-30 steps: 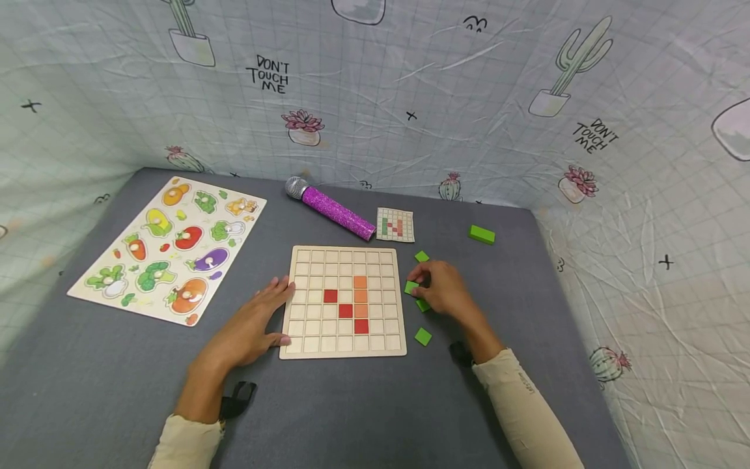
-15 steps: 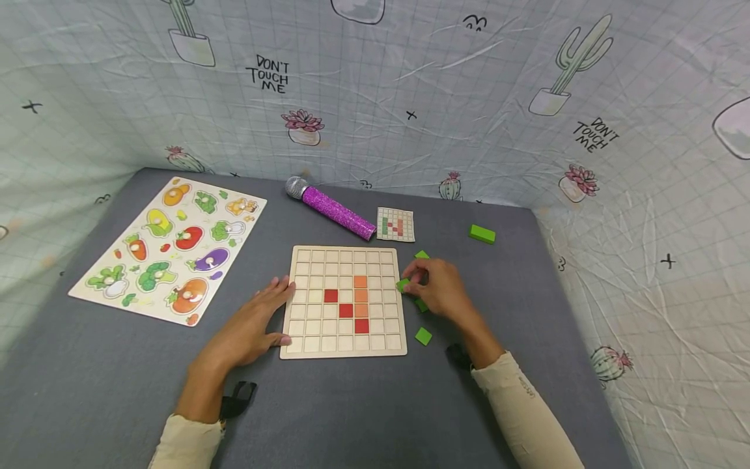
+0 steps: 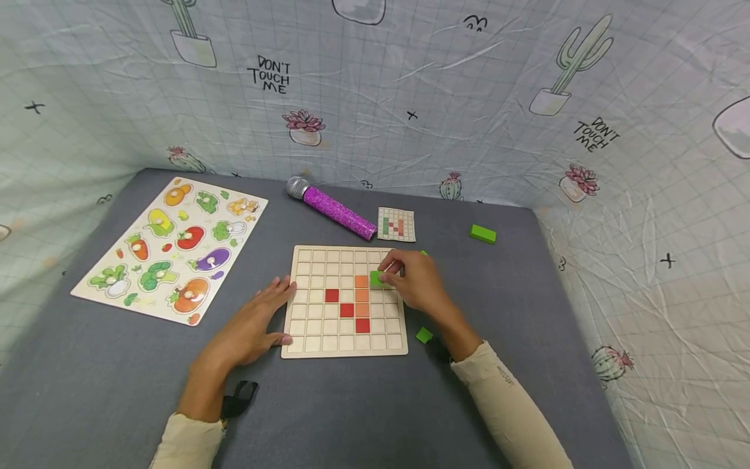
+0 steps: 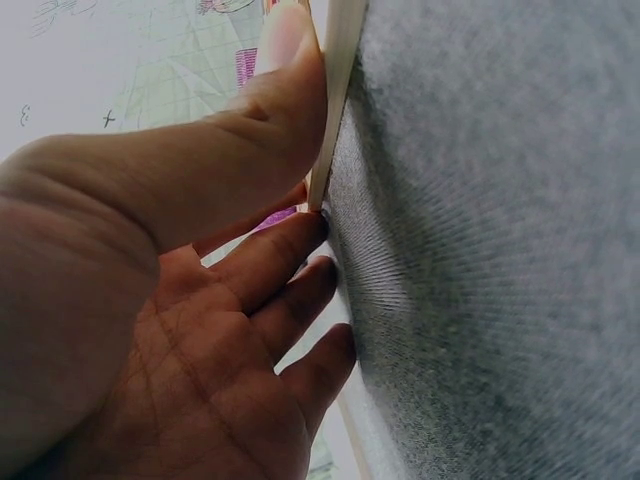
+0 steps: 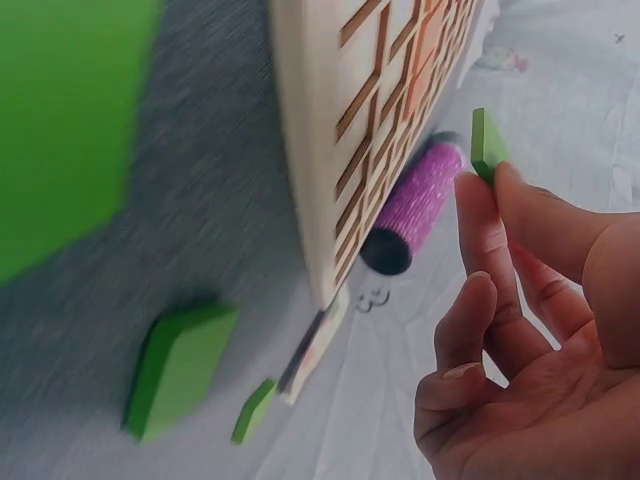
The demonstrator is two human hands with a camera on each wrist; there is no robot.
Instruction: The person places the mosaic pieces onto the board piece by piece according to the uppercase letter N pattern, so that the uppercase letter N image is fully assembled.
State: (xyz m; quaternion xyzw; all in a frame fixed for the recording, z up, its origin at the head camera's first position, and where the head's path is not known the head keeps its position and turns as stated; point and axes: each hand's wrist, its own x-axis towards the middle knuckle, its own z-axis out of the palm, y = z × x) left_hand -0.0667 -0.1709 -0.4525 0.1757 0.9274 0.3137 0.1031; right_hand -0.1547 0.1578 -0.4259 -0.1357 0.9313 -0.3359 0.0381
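Between thumb and fingertip, my right hand (image 3: 417, 281) pinches a small green square tile (image 5: 486, 143). In the head view it is over the upper right of the wooden grid board (image 3: 313, 329), beside the orange squares (image 3: 361, 296); the right wrist view shows the tile raised off the surface. Red squares (image 3: 347, 311) lie in the grid too. At the board's left edge rests my left hand (image 3: 249, 326), fingers spread and thumb touching the rim, as the left wrist view also shows. Loose green tiles (image 3: 424, 335) lie right of the board, some hidden by my right hand.
A small printed pattern card (image 3: 396, 225) lies behind the board, next to a purple glittery microphone (image 3: 340, 212). A vegetable puzzle board (image 3: 146, 225) is at the left. Farther right sits a green block (image 3: 483, 234). A printed cloth (image 3: 363, 85) hangs behind the table.
My right hand has carried the green tile leftward from beside the board to above its upper right squares. My left hand has stayed at the board's left edge.
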